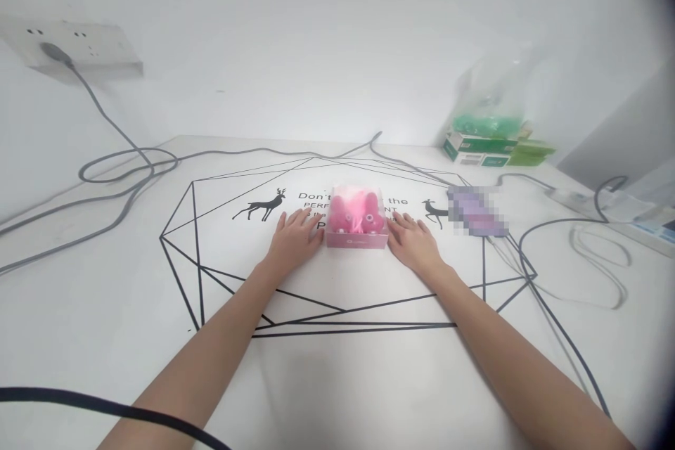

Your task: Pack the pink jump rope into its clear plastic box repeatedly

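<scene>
In the middle of the white table point(337, 365) stands a small box point(357, 240) with a pink base and a clear top. Two pink, round-eared figures point(372, 214) show through the clear part; their exact kind I cannot make out. My left hand point(295, 238) lies flat on the tabletop just left of the box, fingers stretched out. On the box's right side my right hand point(414, 240) rests palm down, its fingers spread as well. Both hands are close to the box's sides, and neither holds anything.
A blurred purple item point(477, 212) lies right of my right hand. Green and white cartons point(482, 148) with a plastic bag point(488, 102) on top stand at the back right. Grey cables point(126, 204) run along both sides, and a black cord point(105, 404) crosses my left forearm.
</scene>
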Tool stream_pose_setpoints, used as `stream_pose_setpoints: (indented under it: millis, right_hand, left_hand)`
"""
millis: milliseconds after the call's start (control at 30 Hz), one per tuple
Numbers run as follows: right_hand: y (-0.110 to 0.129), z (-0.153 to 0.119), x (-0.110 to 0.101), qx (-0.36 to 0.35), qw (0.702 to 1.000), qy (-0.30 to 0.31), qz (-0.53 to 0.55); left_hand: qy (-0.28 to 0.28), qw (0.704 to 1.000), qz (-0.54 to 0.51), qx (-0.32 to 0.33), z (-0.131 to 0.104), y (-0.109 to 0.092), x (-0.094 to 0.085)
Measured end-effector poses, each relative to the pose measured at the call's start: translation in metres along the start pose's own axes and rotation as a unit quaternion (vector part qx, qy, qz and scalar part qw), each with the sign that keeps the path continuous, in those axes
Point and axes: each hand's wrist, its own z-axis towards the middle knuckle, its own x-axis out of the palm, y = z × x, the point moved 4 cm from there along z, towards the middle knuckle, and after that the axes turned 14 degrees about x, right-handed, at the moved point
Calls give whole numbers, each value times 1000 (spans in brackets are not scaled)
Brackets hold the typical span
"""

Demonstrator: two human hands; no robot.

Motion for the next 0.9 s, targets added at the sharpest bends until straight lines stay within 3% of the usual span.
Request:
stream_pose_setpoints:
  millis: [267,900]
  right_hand:
    - [-2,1,-1,-13,1000,-18,15]
    - [-2,1,-1,-2,1000,2,23]
  left_hand:
    - [17,999,-51,5,1,6,8]
    - [27,998,-45,17,3,6,7]
